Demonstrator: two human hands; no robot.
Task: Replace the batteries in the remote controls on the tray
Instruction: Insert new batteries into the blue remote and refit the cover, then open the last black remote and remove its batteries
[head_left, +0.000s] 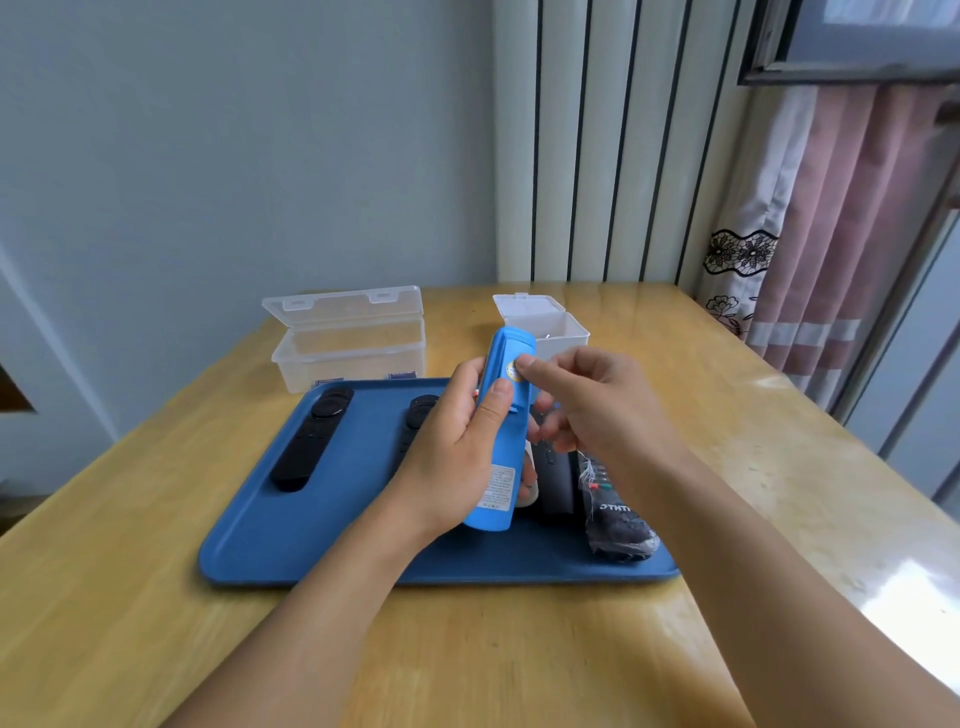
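Note:
My left hand (457, 447) grips a blue-cased remote (501, 415) above the blue tray (260, 540), back side toward me, thumb on its back. My right hand (587, 400) is at the remote's upper part, its fingertip touching a round sticker there, with the other fingers curled beside the case. A black remote (311, 439) lies on the tray's left. A second black remote (418, 415) is partly hidden behind my left hand. Another dark remote (558, 483) and one wrapped in clear plastic (618, 525) lie at the tray's right.
Behind the tray stand an open clear plastic box (348, 343) and a smaller open white box (550, 325). The wooden table (467, 649) stands against a wall, with a radiator and a curtain at the back right.

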